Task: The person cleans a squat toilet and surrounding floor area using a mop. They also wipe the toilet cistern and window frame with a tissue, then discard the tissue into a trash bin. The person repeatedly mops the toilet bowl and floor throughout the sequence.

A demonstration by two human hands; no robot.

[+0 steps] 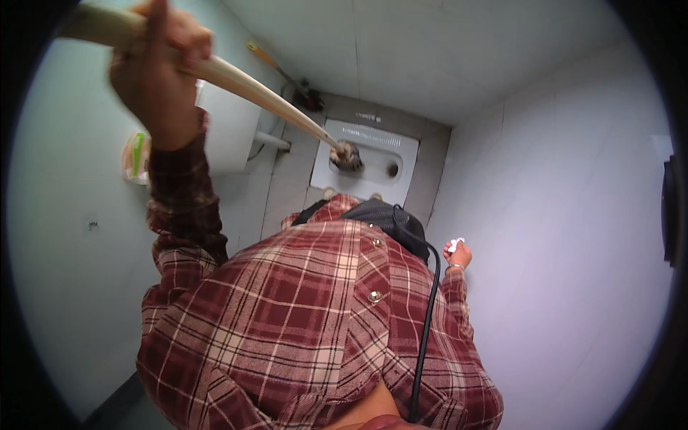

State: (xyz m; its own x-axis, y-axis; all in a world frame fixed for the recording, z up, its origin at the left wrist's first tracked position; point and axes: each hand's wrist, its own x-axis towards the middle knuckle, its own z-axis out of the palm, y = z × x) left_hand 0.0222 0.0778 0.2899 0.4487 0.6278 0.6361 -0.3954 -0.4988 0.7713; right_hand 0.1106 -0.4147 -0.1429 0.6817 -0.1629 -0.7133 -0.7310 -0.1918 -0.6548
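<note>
High at the upper left, my left hand (156,75) is closed around the pale wooden handle (263,99) of a mop. The handle slants down to a grey, matted mop head (348,157), which rests in the bowl of a white squat toilet (407,156), to the left of its dark drain hole. My right hand (462,257) is low on the right, near the wall, gripping a crumpled white tissue or cloth (455,245). A light band circles that wrist. The upper end of the handle is blurred.
A white basin (228,129) with a drain pipe (273,141) stands on the left. A yellow-handled tool (269,58) with a dark red head leans in the far corner. A soft pack (135,158) hangs at the left wall. Pale walls (548,188) enclose the toilet; grey tiles surround it.
</note>
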